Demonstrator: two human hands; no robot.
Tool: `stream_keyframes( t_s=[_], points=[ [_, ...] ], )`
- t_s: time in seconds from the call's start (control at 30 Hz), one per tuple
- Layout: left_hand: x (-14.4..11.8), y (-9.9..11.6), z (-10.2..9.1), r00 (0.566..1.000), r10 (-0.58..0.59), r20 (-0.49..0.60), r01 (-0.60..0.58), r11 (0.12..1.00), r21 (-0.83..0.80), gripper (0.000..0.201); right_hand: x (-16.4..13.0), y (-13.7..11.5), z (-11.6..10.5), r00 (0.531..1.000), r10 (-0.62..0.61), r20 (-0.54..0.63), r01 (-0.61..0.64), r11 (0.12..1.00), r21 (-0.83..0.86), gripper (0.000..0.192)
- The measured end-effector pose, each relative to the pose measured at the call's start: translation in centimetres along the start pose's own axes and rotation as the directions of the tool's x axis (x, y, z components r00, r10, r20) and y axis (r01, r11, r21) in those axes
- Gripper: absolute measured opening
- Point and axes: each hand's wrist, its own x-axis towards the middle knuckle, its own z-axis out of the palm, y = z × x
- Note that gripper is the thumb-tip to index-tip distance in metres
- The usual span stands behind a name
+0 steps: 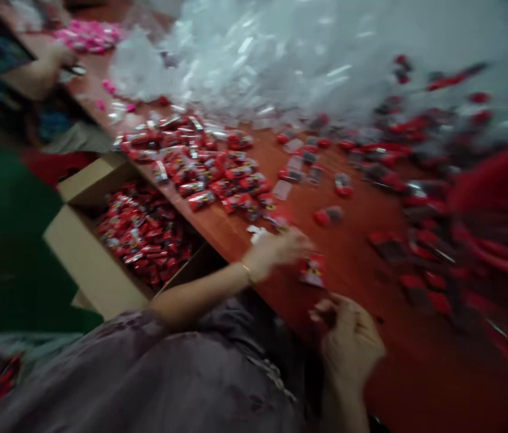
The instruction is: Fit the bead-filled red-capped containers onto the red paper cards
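Observation:
Motion blur smears much of the view. My left hand point(274, 254), with a thin bracelet at the wrist, reaches over the table edge. Its fingers are blurred, so I cannot tell whether they grip anything. Just by its fingertips is a small red printed packet point(313, 269) with a pale lower part. My right hand point(353, 337) is nearer to me, fingers curled and thumb and forefinger brought together; what they hold, if anything, cannot be made out. A white scrap point(257, 233) shows beside my left hand. Beyond it lies a pile of red filled packets point(217, 168).
An open cardboard box point(95, 258) full of red packets stands below the table's left edge. Clear plastic bags point(244, 60) are heaped at the back. Right are a red basket point(497, 210) and scattered red-and-black pieces point(384, 174). Another person's hand point(58, 57) is near pink packets point(88, 36).

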Motion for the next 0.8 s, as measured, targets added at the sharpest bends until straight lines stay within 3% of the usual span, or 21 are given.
stream_keyframes(
  t_s=[0.07, 0.17, 0.27, 0.33, 0.43, 0.5, 0.53, 0.57, 0.6, 0.67, 0.73, 0.8],
  points=[
    [2.0, 2.6, -3.0, 1.000, 0.024, 0.004, -0.024, 0.997, -0.068, 0.031, 0.2, 0.5, -1.1, 0.999, -0.042, -0.015, 0.041, 0.999, -0.033, 0.037],
    [6.0, 6.2, -6.9, 0.963, 0.038, -0.267, -0.123, 0.942, -0.311, 0.042, 1.1, 1.8, -3.3, 0.991, -0.120, -0.053, 0.110, 0.980, -0.163, 0.035],
    [7.7, 8.0, -8.4, 0.976, 0.031, -0.217, -0.122, 0.900, -0.419, 0.054, 3.1, 2.7, -5.6, 0.980, -0.187, -0.074, 0.145, 0.911, -0.386, 0.035],
    [6.9, 7.6, -7.7, 0.995, -0.021, -0.100, -0.024, 0.899, -0.436, 0.050, 5.3, 2.8, -6.8, 0.961, -0.259, -0.093, 0.161, 0.803, -0.574, 0.036],
    [4.8, 4.9, -4.5, 0.991, -0.061, -0.116, 0.015, 0.933, -0.359, 0.038, 9.8, 2.3, -7.6, 0.927, -0.368, -0.069, 0.172, 0.583, -0.794, 0.040],
    [3.7, 2.4, -2.1, 0.990, 0.034, -0.135, -0.055, 0.987, -0.151, 0.029, 12.7, 2.1, -7.6, 0.920, -0.391, -0.026, 0.169, 0.456, -0.874, 0.045],
    [3.3, 1.1, -1.2, 0.982, 0.156, -0.107, -0.155, 0.988, 0.020, 0.028, 13.8, 2.1, -7.5, 0.930, -0.368, -0.015, 0.150, 0.416, -0.897, 0.048],
    [3.0, 0.1, -0.4, 0.953, 0.299, -0.043, -0.282, 0.933, 0.224, 0.028, 14.4, 2.3, -7.3, 0.941, -0.339, -0.003, 0.137, 0.388, -0.911, 0.049],
    [2.9, -0.8, 0.0, 0.906, 0.421, 0.053, -0.400, 0.807, 0.435, 0.028, 14.6, 2.5, -7.1, 0.950, -0.311, 0.010, 0.131, 0.370, -0.920, 0.050],
    [2.8, -2.0, -0.1, 0.790, 0.544, 0.283, -0.544, 0.408, 0.733, 0.028, 13.9, 3.2, -6.8, 0.959, -0.280, 0.046, 0.147, 0.353, -0.924, 0.051],
    [3.1, -2.3, -1.0, 0.719, 0.542, 0.434, -0.534, 0.031, 0.845, 0.030, 12.0, 4.0, -6.7, 0.953, -0.291, 0.079, 0.181, 0.344, -0.921, 0.050],
    [3.5, -2.0, -2.3, 0.709, 0.511, 0.485, -0.453, -0.198, 0.870, 0.034, 9.7, 4.8, -6.8, 0.943, -0.321, 0.091, 0.206, 0.345, -0.916, 0.050]
  ],
)
